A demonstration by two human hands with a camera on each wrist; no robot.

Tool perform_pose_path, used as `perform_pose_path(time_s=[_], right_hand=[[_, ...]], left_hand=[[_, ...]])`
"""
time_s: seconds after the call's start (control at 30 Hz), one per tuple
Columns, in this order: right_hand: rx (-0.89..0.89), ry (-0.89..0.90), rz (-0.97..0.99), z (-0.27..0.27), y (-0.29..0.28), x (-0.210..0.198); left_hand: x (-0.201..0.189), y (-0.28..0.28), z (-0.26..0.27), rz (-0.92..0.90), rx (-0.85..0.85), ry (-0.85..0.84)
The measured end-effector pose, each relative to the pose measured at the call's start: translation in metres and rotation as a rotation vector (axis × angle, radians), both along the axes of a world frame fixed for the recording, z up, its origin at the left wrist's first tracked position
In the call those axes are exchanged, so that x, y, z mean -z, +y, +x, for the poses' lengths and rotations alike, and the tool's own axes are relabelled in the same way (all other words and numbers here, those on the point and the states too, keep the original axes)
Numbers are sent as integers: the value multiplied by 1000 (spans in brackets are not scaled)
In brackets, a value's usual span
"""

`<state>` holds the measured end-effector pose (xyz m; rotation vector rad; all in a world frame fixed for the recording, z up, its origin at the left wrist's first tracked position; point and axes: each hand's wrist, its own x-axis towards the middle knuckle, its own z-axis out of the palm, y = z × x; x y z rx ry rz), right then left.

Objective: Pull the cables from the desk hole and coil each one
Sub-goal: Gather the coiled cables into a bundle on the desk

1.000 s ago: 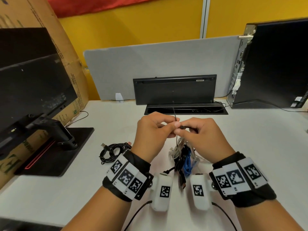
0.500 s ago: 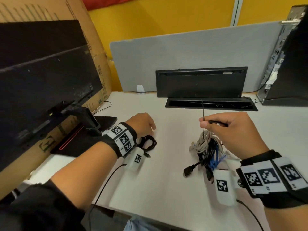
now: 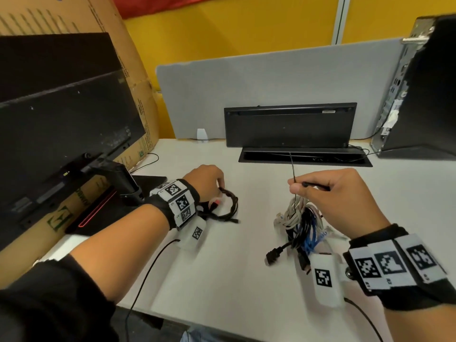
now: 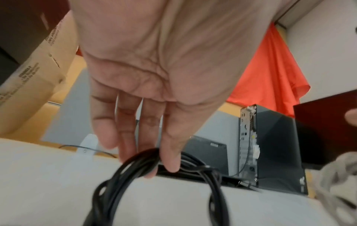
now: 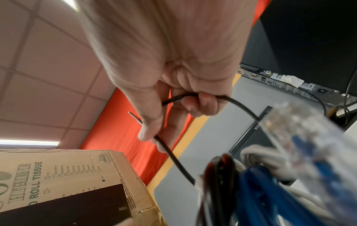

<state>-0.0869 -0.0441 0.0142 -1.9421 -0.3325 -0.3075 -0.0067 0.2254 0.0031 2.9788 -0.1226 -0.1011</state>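
Observation:
A thin black cable (image 3: pixel 292 166) rises out of the desk hole (image 3: pixel 306 157) to my right hand (image 3: pixel 296 187). Thumb and forefinger pinch it, and the other fingers curl round its far length (image 5: pixel 239 107). Under that hand a bundle of grey, black and blue cables (image 3: pixel 301 218) lies on the white desk (image 3: pixel 234 267). To the left, my left hand (image 3: pixel 212 183) reaches down onto a black coiled cable (image 3: pixel 228 208). Its fingers (image 4: pixel 170 160) are nearly straight, with their tips among the coil's strands (image 4: pixel 139 160). The thumb is hidden.
A monitor (image 3: pixel 61 114) on a black stand (image 3: pixel 118 183) fills the left, backed by a cardboard box (image 3: pixel 138 77). The hole's raised black lid (image 3: pixel 288 124) stands before a grey partition (image 3: pixel 271 90). A PC tower (image 3: pixel 424 95) is at the right. An HDMI plug (image 3: pixel 272 257) juts from the bundle.
My left hand left the thin cable and went left to the black coil, where it now touches it. The right hand keeps its pinch. The head view swung left.

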Motion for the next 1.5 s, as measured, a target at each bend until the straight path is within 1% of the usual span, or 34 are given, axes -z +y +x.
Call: perform_pose_path(time_s=[0.1, 0.2, 0.33, 0.4, 0.43, 0.47, 0.53, 0.7, 0.8, 0.87, 1.03, 1.2, 1.33, 1.5], right_hand=[[9, 15, -2, -1, 1, -1], [26, 30, -13, -1, 2, -2], [79, 30, -53, 0, 1, -4], [114, 26, -75, 1, 1, -5], [127, 22, -91, 1, 1, -5], [135, 18, -107, 1, 2, -6], [149, 11, -142, 1, 3, -7], [183, -25, -217, 4, 5, -8], [192, -25, -229, 4, 5, -7], [175, -43, -205, 3, 6, -6], [165, -58, -120, 2, 6, -5], [139, -96, -157, 2, 6, -5], [122, -111, -173, 2, 7, -4], [108, -122, -182, 4, 4, -4]], left_hand=[[-18, -11, -2, -200, -12, -95], [-35, -25, -8, -452, -14, -207], [-49, -51, -28, -848, 33, -360], [-52, -63, -41, -991, 75, -464], [-51, -68, -46, -1033, 105, -507], [-50, -73, -51, -1048, 141, -536], [-45, -81, -58, -1015, 203, -561], [-18, -94, -72, -921, 319, -537], [-5, -97, -74, -925, 321, -472], [0, -98, -74, -947, 317, -410], [0, -94, -74, -959, 406, -304], [-1, -99, -73, -1066, 314, -358], [0, -105, -71, -1190, 215, -335], [-4, -108, -71, -1254, 204, -361]])
